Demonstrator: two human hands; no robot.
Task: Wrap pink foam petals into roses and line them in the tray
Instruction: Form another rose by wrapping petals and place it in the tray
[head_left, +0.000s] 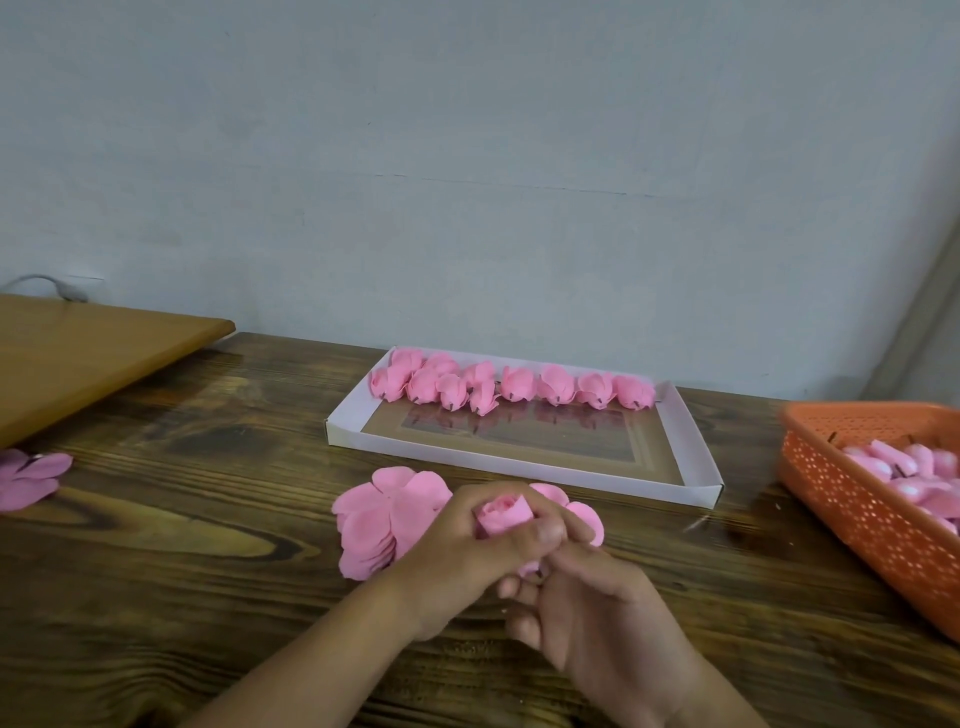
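Note:
My left hand grips a pink foam rose, its fingers curled round the wrapped petals just above the table. My right hand sits under and beside it, fingers curled at the rose's base; what they pinch is hidden. A stack of loose pink petals lies on the table just left of my hands, and more pink foam shows to the right of the rose. Behind them the white tray holds several finished roses lined along its far side.
An orange plastic basket with several pink rose cores stands at the right edge. More pink petals lie at the far left. A light wooden board rests at the back left on the dark wooden table, against a grey wall.

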